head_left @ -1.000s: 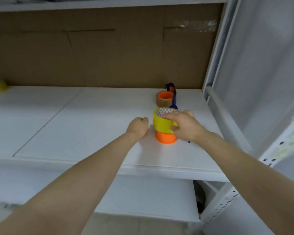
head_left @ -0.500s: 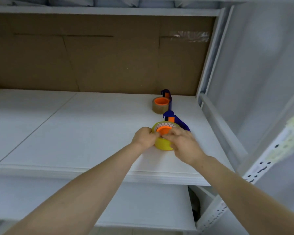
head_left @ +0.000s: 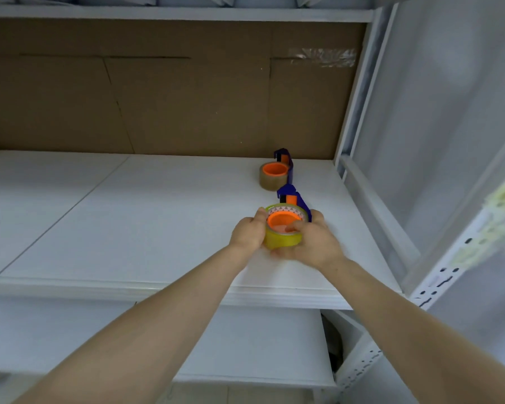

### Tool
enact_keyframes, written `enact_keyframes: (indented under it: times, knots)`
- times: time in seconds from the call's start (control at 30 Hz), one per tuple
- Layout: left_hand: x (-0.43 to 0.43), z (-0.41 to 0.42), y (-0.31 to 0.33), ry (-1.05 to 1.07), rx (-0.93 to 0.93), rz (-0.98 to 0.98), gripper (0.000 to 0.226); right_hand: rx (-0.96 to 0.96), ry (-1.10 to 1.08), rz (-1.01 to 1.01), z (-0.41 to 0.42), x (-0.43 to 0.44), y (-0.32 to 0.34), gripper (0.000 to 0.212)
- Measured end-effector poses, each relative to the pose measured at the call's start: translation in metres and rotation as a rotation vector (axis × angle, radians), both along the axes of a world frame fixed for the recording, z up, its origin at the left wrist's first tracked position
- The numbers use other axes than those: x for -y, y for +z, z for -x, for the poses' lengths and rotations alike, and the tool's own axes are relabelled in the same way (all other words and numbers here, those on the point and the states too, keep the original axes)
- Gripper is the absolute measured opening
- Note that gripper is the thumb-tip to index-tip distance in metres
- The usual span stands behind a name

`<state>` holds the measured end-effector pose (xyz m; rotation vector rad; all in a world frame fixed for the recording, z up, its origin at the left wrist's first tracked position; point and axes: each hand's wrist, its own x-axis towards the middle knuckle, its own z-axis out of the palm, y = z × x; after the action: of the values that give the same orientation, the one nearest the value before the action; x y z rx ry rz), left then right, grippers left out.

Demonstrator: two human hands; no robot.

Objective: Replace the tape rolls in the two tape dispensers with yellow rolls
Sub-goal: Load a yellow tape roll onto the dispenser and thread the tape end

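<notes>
Unreadable core print [head_left: 275, 211] on yellow roll [head_left: 283, 243]

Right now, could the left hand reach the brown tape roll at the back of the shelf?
Probably yes. Nothing stands on the shelf between the left hand and the brown roll. But that hand grips the yellow roll, so it must let go first.

I read this as a stockroom or packing area. There's a white metal rack [head_left: 359, 83] with a slotted upright [head_left: 438, 284], an upper shelf board [head_left: 158, 228] and a lower shelf board [head_left: 260, 345]. Brown cardboard [head_left: 187, 97] backs it, patched with clear tape [head_left: 324, 56]. Packing gear sits there: far tape dispenser [head_left: 290, 170], near tape dispenser [head_left: 302, 204], yellow roll [head_left: 283, 242].
</notes>
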<state>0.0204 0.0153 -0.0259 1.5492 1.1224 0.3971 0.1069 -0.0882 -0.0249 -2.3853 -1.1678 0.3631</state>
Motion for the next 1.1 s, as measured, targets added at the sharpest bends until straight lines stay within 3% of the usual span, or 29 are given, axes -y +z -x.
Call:
enact_keyframes:
  times: [0.07, 0.13, 0.27, 0.37, 0.47, 0.53, 0.67, 0.73, 0.9, 1.1]
  knots:
    - [0.0, 0.001, 0.001, 0.068, 0.098, 0.118, 0.058, 0.052, -0.035, -0.042, 0.003, 0.0, -0.002, 0.059]
    - [-0.002, 0.005, 0.003, 0.121, 0.213, 0.188, 0.049, -0.087, -0.081, -0.158, 0.002, 0.003, 0.0, 0.047]
    - [-0.003, 0.018, 0.017, 0.138, 0.364, 0.269, 0.034, -0.906, -0.208, -0.62, 0.003, 0.01, 0.013, 0.02]
    - [0.003, 0.017, 0.027, 0.014, 0.402, 0.294, 0.036, -1.167, -0.178, -0.692, 0.005, 0.013, 0.012, 0.027]
    - [0.016, 0.013, 0.033, -0.052, 0.506, 0.339, 0.036, -1.197, -0.135, -0.689, 0.015, 0.017, 0.002, 0.041]
    - [0.024, 0.011, 0.032, -0.055, 0.526, 0.376, 0.036, -1.156, -0.1, -0.666, 0.024, 0.018, -0.004, 0.039]
    - [0.028, 0.013, 0.027, -0.079, 0.523, 0.368, 0.026, -0.774, -0.088, -0.493, 0.028, 0.018, -0.003, 0.032]
    - [0.026, 0.016, 0.027, -0.12, 0.491, 0.344, 0.016, -0.683, -0.13, -0.445, 0.026, 0.02, 0.001, 0.032]
    - [0.024, 0.018, 0.03, -0.121, 0.41, 0.258, 0.033, -0.805, -0.134, -0.576, 0.016, 0.024, 0.001, 0.035]
    - [0.025, 0.022, 0.029, -0.112, 0.411, 0.33, 0.045, -0.727, -0.151, -0.646, 0.018, 0.018, -0.003, 0.025]
